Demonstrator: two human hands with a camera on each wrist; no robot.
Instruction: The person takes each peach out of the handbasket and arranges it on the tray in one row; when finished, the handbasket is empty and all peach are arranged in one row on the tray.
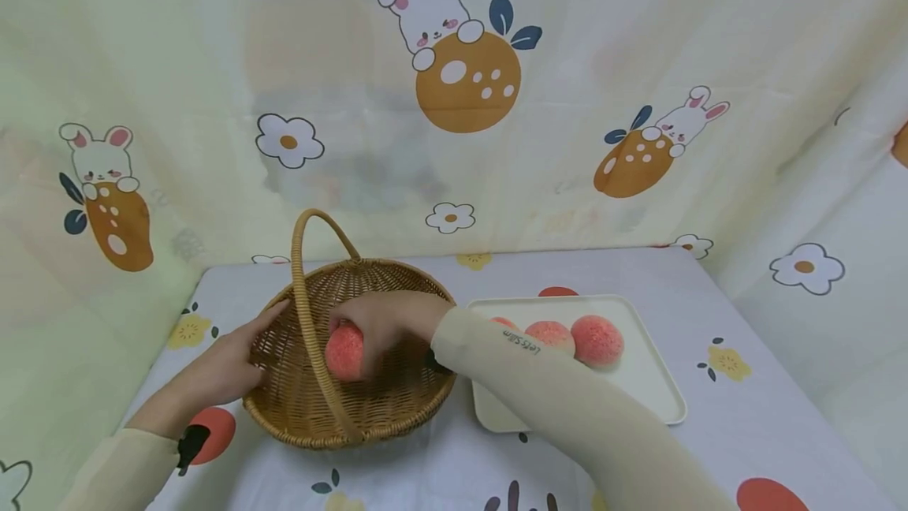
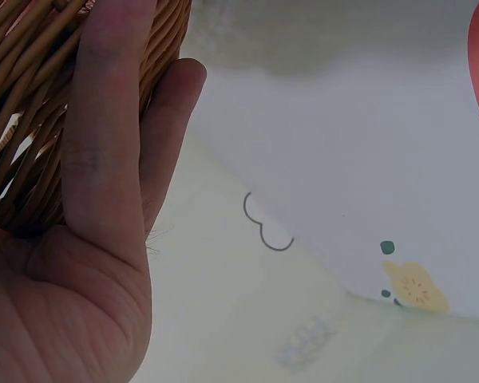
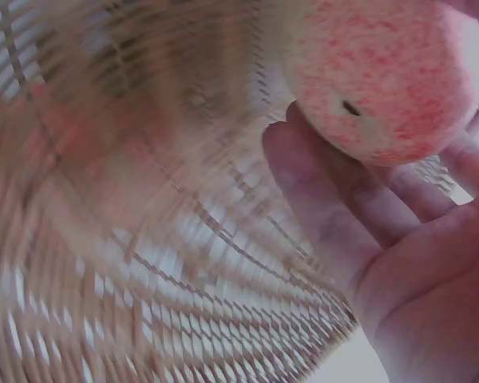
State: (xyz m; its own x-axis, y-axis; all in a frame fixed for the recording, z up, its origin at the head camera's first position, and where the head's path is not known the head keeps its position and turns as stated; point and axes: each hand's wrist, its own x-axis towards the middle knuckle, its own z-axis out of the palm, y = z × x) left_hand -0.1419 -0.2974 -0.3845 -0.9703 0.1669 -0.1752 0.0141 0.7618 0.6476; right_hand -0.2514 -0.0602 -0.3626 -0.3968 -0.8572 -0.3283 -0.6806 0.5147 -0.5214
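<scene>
A brown wicker basket [image 1: 397, 420] with an arched handle [image 1: 303, 298] stands on the left of the table. At its left rim, my left hand [image 1: 223, 365] holds the side; the left wrist view shows its fingers [image 2: 104, 152] extended along the weave [image 2: 32, 80]. My right hand [image 1: 386, 326] reaches into the basket and holds a pink-red peach [image 1: 344, 353] beside the handle. From the right wrist, the fingers [image 3: 327, 207] curve under that peach [image 3: 391, 80], whose small dark stem hollow shows. Blurred reddish shapes [image 3: 104, 144] appear lower in the basket.
Right of the basket lies a cream tray [image 1: 645, 393] with peaches, including one at its middle [image 1: 598, 340] and another beside it [image 1: 549, 333]. My right forearm crosses the tray's left part, hiding some of it. A printed curtain [image 1: 340, 61] hangs behind the table.
</scene>
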